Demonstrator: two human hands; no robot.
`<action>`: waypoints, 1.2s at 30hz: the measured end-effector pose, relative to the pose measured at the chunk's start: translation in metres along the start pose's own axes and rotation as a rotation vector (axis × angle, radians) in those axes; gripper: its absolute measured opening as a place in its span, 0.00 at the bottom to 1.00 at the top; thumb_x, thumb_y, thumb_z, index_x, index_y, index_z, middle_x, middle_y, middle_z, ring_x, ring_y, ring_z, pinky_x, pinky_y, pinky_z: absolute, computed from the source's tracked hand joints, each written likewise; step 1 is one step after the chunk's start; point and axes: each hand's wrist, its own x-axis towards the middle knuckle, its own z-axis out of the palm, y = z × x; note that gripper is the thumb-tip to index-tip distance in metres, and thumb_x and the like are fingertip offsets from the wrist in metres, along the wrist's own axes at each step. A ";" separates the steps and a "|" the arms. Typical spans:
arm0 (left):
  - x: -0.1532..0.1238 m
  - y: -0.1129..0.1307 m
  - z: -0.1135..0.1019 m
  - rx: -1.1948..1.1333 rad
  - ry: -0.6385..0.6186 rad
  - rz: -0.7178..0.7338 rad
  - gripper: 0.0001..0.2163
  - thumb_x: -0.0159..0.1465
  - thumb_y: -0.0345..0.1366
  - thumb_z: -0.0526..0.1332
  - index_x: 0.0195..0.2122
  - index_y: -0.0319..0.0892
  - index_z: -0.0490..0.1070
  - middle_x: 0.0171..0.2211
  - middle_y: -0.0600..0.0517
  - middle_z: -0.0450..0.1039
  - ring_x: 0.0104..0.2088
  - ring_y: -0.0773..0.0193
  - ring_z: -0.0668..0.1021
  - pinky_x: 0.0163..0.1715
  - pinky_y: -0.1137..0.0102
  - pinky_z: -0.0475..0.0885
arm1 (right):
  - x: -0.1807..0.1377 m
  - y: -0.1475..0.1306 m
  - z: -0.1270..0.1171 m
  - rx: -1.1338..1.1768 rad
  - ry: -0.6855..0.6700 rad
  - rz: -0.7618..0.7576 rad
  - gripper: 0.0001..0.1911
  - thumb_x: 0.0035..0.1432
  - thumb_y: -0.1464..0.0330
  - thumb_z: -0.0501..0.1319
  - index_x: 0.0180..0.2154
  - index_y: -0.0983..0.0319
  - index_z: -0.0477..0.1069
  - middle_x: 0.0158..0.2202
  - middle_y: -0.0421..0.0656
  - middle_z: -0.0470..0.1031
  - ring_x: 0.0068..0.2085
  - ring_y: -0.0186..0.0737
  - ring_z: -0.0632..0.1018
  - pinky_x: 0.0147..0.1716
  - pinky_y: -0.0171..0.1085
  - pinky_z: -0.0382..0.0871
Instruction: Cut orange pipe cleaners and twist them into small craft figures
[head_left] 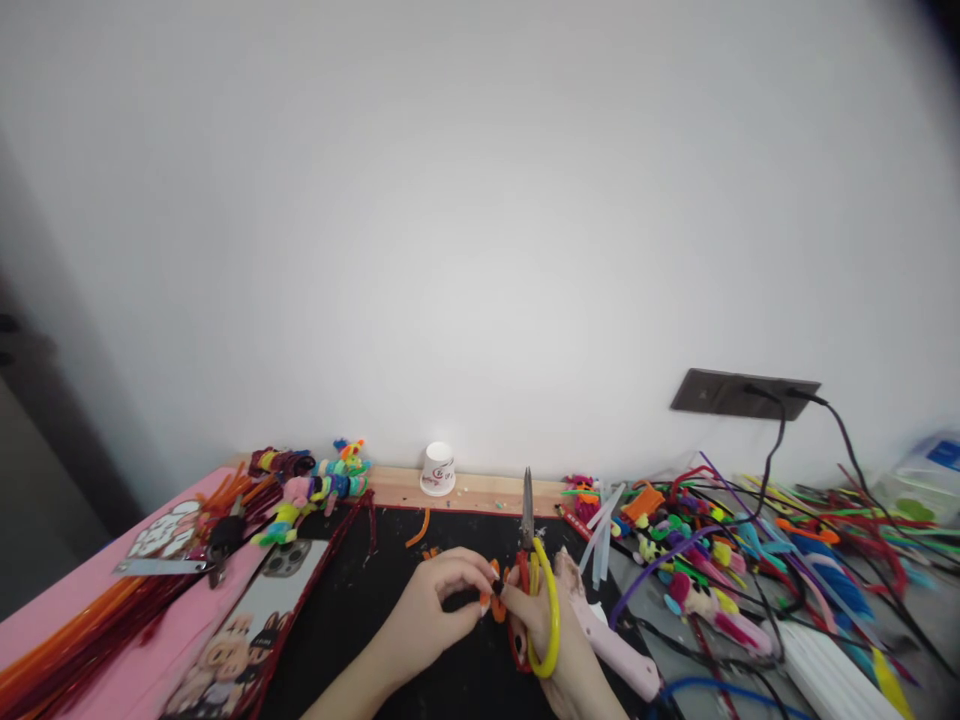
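Observation:
Over a black mat [337, 610], my left hand [439, 605] pinches a small orange fuzzy piece [499, 605], which looks like pipe cleaner. My right hand [540, 615] has its fingertips closed at the same piece, close to my left fingertips. Scissors [528, 510] with yellow and red handles hang on my right hand, blades pointing away toward the wall. A small dark bit shows between the two hands, too small to make out. An orange strip [418, 528] lies on the mat beyond my left hand. A pale pink glue gun [615, 645] lies just right of my right hand.
A white paper cup [438, 470] stands upside down by the wall. Orange and dark red pipe cleaners [82, 640], keys [223, 540] and a phone [289, 557] lie left. Colourful fuzzy figures [697, 595], glue sticks [600, 535], cables and a white power strip [829, 670] crowd the right.

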 end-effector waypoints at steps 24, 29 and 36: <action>0.006 -0.007 -0.011 -0.187 0.148 -0.423 0.18 0.47 0.37 0.71 0.39 0.37 0.76 0.37 0.47 0.80 0.40 0.57 0.79 0.45 0.63 0.70 | -0.004 -0.008 -0.002 -0.227 0.173 -0.080 0.10 0.40 0.67 0.63 0.23 0.58 0.61 0.13 0.32 0.62 0.12 0.30 0.62 0.11 0.30 0.54; 0.005 -0.004 -0.010 -0.235 0.143 -0.432 0.18 0.46 0.41 0.73 0.36 0.37 0.77 0.44 0.45 0.78 0.41 0.57 0.78 0.42 0.66 0.71 | -0.004 -0.009 -0.005 -0.279 0.205 -0.120 0.10 0.42 0.65 0.63 0.23 0.58 0.61 0.11 0.31 0.60 0.12 0.33 0.64 0.12 0.31 0.56; 0.002 0.004 -0.005 -0.306 -0.005 -0.574 0.18 0.55 0.47 0.67 0.39 0.38 0.74 0.35 0.47 0.79 0.23 0.71 0.75 0.19 0.79 0.61 | -0.008 -0.017 -0.001 -0.332 0.285 -0.189 0.10 0.43 0.66 0.63 0.22 0.58 0.61 0.17 0.35 0.65 0.16 0.34 0.68 0.15 0.33 0.63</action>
